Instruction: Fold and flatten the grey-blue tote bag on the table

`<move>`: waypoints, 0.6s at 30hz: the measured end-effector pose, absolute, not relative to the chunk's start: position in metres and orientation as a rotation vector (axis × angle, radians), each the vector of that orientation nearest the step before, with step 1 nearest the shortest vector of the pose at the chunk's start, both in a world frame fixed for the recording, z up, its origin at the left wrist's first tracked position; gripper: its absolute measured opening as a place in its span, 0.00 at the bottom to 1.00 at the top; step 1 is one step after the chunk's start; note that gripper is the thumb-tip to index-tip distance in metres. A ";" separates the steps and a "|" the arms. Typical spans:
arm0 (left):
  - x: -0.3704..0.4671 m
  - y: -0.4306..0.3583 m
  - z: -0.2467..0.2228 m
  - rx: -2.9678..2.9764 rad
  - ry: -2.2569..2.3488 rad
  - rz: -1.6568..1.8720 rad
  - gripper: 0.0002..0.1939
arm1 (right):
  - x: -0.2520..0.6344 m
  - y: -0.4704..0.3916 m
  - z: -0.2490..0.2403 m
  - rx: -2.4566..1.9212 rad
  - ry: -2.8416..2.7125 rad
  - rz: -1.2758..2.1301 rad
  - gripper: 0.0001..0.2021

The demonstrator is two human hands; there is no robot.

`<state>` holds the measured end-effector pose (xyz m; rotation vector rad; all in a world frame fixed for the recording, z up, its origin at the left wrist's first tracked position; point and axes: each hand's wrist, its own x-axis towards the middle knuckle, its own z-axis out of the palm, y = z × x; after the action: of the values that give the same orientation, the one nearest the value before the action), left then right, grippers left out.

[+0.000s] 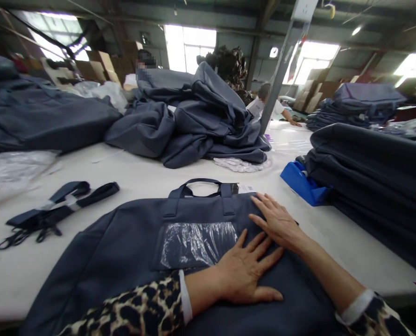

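Note:
A dark blue bag [123, 242] lies flat on the white table in front of me, its handle [200, 181] pointing away. A clear plastic window [193, 245] is set in its upper face. My left hand [246, 270] rests flat on the bag just right of that window, fingers spread. Higher up, near the bag's top right edge, my right hand [276, 221] is laid on the fabric with its fingers stretched out. Neither hand grips anything. A tag [244, 188] with a black and a white part shows beside the handle.
Bundled dark straps [64, 200] with hooks lie at the left, near clear plastic bags [15, 172]. A heap of dark blue bags [193, 112] fills the back. Folded bags [376, 172] are stacked at right beside a blue holder [306, 184]. A metal post [281, 70] rises behind; co-workers sit farther off.

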<state>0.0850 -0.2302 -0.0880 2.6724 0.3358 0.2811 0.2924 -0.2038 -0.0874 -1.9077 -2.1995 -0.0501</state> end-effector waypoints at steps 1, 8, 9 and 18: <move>0.084 -0.230 -0.086 2.681 0.336 0.309 0.43 | 0.288 -0.200 -0.095 -1.885 -2.287 -0.074 0.29; 0.080 -0.231 -0.085 2.724 0.370 0.338 0.35 | 0.300 -0.193 -0.134 -1.795 -2.387 -0.257 0.29; 0.074 -0.231 -0.084 2.726 0.363 0.301 0.35 | 0.303 -0.192 -0.135 -1.782 -2.390 -0.278 0.29; -0.107 -0.288 -0.070 2.753 0.593 0.115 0.41 | 0.304 -0.188 -0.139 -1.775 -2.398 -0.246 0.34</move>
<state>-0.1068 -0.2879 -0.0701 2.7528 0.5932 0.1147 0.3044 -0.1878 -0.1393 -1.7754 -2.3977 -0.2464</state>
